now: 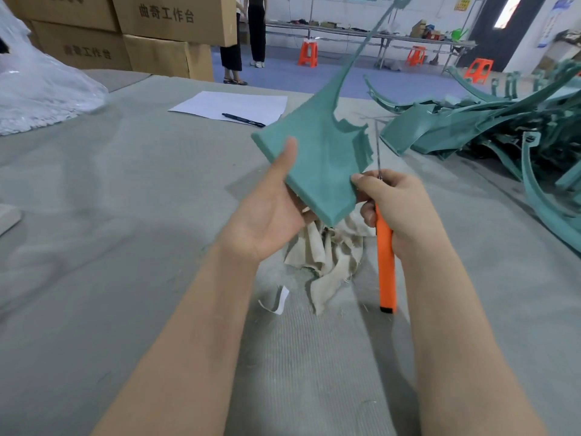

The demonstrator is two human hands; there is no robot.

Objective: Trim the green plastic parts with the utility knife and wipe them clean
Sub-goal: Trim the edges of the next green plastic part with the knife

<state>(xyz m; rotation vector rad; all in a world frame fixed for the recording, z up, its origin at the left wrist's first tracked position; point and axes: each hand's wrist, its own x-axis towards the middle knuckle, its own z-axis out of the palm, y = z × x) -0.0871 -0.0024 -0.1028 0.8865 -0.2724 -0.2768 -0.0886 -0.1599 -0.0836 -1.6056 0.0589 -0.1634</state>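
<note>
My left hand (270,209) holds a green plastic part (317,155) up above the table, thumb on its near face and fingers hidden behind it. The part has a broad flat end and a long thin arm that curves up out of the frame. My right hand (393,206) grips an orange utility knife (386,265), whose thin blade points up along the part's ragged right edge. My right thumb touches the part's lower right edge. A crumpled beige cloth (327,259) lies on the table under my hands.
A pile of green plastic parts (503,127) fills the table's right side. A sheet of paper (232,105) with a black pen (243,120) lies further back. A clear plastic bag (37,89) sits far left, cardboard boxes (151,33) behind. A paper scrap (278,302) lies near the cloth.
</note>
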